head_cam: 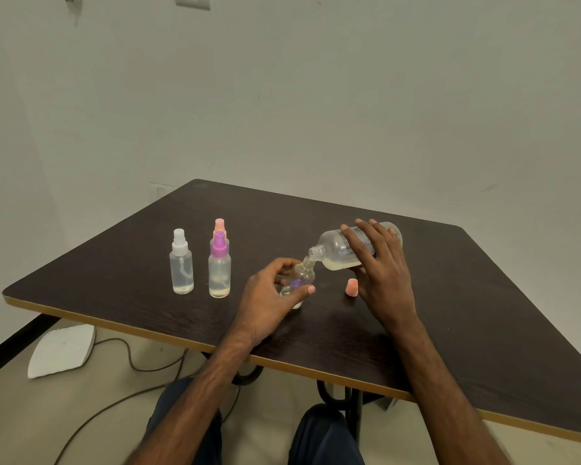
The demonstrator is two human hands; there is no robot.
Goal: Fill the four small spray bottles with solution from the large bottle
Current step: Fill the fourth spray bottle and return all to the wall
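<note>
Left hand (269, 297): fingers and thumb curled round the open bottle (305, 272), holding it tilted on the table (450, 297), near the front edge.
Right hand (383, 266): gripping the large bottle (332, 250) from above, fingers wrapped over its label.
Large bottle: tipped almost level, uncapped mouth down-left against the open bottle's neck; pale liquid lies along its lower side.
Open bottle: no spray top; a purple tint shows through it, source unclear.
White bottle (181, 263): upright at left, spray top on, a little liquid at the bottom.
Purple bottle (219, 266): upright just right of the white bottle, top on.
Orange bottle (219, 226): directly behind the purple bottle, mostly hidden.
Cap (352, 286): orange, standing on the table between the hands.
Floor: a cable (131, 360).
</note>
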